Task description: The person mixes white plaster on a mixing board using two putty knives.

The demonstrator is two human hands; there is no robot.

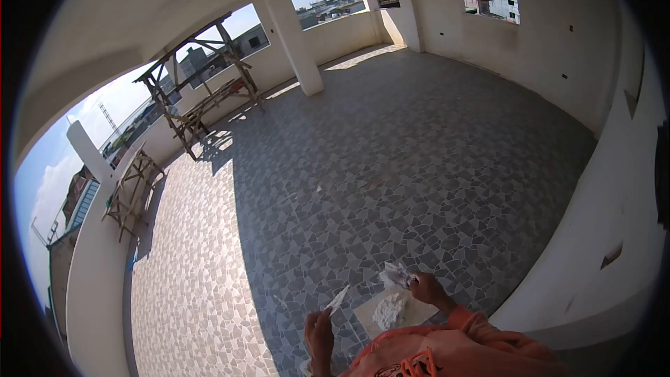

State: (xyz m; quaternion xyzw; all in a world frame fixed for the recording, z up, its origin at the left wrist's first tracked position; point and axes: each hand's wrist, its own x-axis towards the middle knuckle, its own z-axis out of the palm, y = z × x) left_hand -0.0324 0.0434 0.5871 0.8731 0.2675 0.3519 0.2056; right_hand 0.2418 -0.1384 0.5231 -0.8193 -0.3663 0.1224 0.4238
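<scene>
My left hand (319,335) is closed round a thin, white-smeared putty knife (339,298), its narrow tip pointing up and away from me. A flat, pale board (364,314) lies just in front of my body, and on it sits a heap of white putty or powder (389,311). Beyond the heap, my right hand (431,290) grips a whitish, white-smeared piece (396,276); I cannot tell whether it is a scraper or a plastic bag. It overlaps the board's far edge in this view.
Stone-patterned tiles (391,167) cover the floor, sunlit on the left. Wooden scaffolding (202,98) and a lower wooden trestle (132,192) stand along the left parapet. A concrete column (296,49) rises at the back, and a pale wall (565,251) runs close on my right.
</scene>
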